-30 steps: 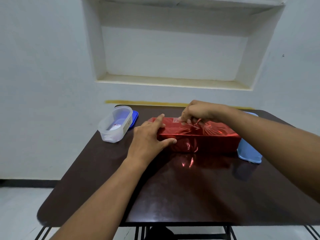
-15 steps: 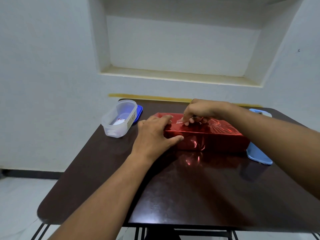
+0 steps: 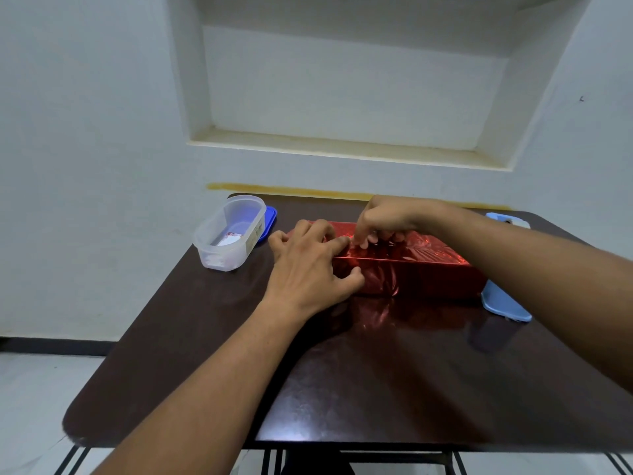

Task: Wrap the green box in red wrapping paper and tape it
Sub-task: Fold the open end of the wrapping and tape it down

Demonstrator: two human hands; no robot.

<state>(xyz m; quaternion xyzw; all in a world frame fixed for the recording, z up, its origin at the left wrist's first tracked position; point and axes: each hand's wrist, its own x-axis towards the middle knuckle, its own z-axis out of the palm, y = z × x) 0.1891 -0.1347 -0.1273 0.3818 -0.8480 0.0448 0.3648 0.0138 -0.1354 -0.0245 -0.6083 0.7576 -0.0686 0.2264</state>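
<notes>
The grip of the left hand (image 3: 308, 269) is curling over the left end of the box in red wrapping paper (image 3: 411, 269), fingers bent across its top and thumb pressing its near side. The right hand (image 3: 383, 217) is bending its fingertips down onto the top of the parcel beside them; whether they are pinching anything cannot be told. The foil-bright, creased, oblong parcel is lying toward the far side of the glossy dark table (image 3: 342, 389). A translucent plastic tub (image 3: 229, 234) is sitting at far left against a blue lid (image 3: 270, 217), its label unreadable. A pale blue lid (image 3: 503, 303) is lying just beside the parcel's right end.
</notes>
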